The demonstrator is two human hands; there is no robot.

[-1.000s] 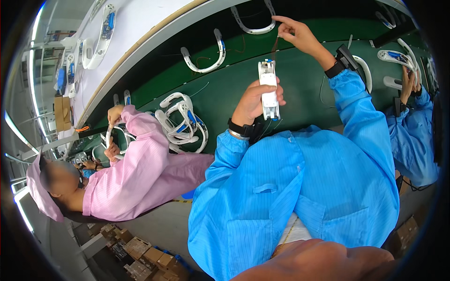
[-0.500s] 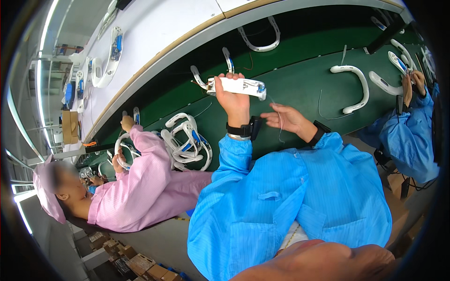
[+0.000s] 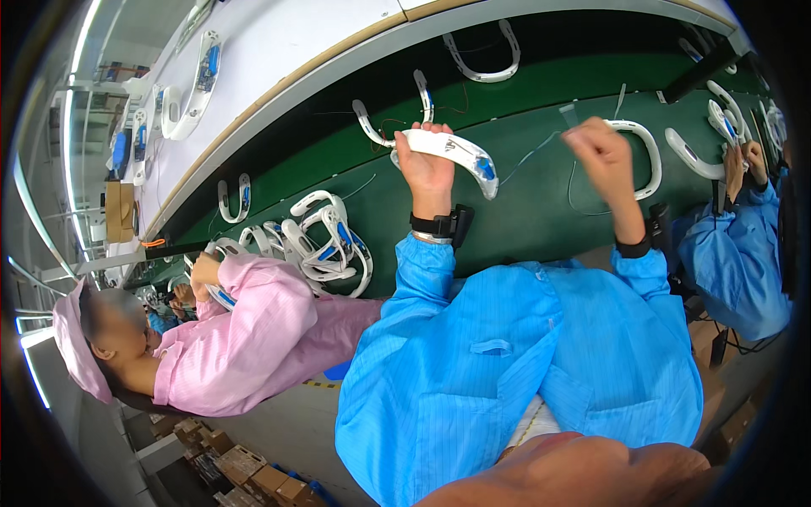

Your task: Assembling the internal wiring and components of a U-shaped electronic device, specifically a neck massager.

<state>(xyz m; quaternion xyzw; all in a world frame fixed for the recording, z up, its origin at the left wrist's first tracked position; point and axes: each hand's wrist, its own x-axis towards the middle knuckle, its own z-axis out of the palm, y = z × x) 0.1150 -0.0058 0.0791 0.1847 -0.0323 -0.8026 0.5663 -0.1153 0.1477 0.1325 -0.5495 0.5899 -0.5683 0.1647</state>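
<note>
My left hand (image 3: 429, 179) is raised over the bench, its fingers wrapped round a curved white plastic housing (image 3: 452, 149). Blue and clear parts show at the housing's right end. From that end a thin, pale strip (image 3: 530, 155) stretches up to my right hand (image 3: 606, 158), which is closed in a pinch on it, palm down. The strip's far end looks wide and see-through just past my fingertips. Exactly what kind of strip it is cannot be made out.
On the green bench (image 3: 532, 203) lie a white U-shaped housing (image 3: 653, 160) to the right and a pile of similar housings (image 3: 331, 241) to the left. A co-worker in pink (image 3: 245, 338) sits left, another in blue (image 3: 731, 262) right. A white shelf (image 3: 296, 38) overhangs the back.
My right hand has moved up and right, turned over and closed, drawing the strip out from the housing. The housing has turned in my left hand. The pink-sleeved co-worker has drawn an outstretched arm back.
</note>
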